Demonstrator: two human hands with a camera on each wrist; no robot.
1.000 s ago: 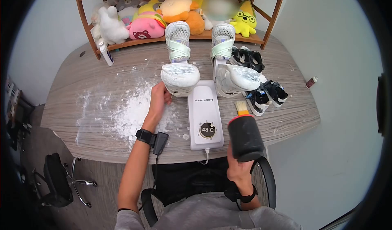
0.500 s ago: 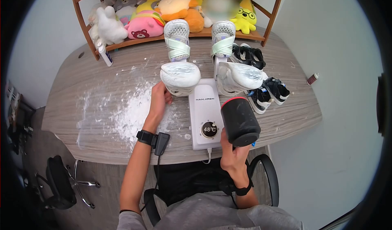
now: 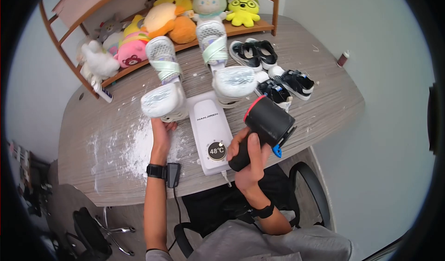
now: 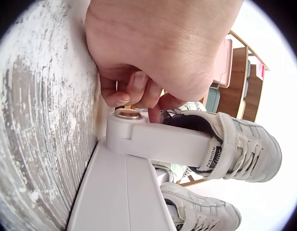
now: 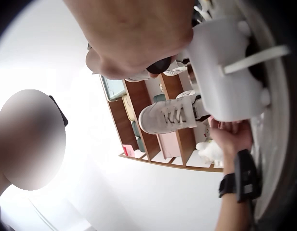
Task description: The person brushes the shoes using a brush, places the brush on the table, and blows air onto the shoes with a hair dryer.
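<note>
My right hand (image 3: 250, 166) grips the handle of a black hair dryer (image 3: 269, 121), its red rim facing up and left toward the shoes. A white shoe dryer (image 3: 211, 131) lies on the table, its dial reading 48°C. Two white sneakers sit on its near arms, one left (image 3: 162, 101) and one right (image 3: 234, 82). Two mesh shoes (image 3: 164, 61) with pale green straps are on the far arms. Below the left sneaker, my left hand (image 4: 153, 53) rests on the table, fingers loosely curled beside the arm's brown round joint cap (image 4: 128, 114).
White powder (image 3: 134, 152) is spread over the table (image 3: 320, 122) at left. Small black shoes (image 3: 273, 87) stand at right, and a small bottle (image 3: 343, 59) lies beyond them. A blue handle end (image 3: 277, 151) shows under the hair dryer. Plush toys (image 3: 164, 20) fill the shelf behind.
The head view has turned and tilted. My right hand has raised the hair dryer and swung it round, so its handle now shows. My left hand stays under the left sneaker.
</note>
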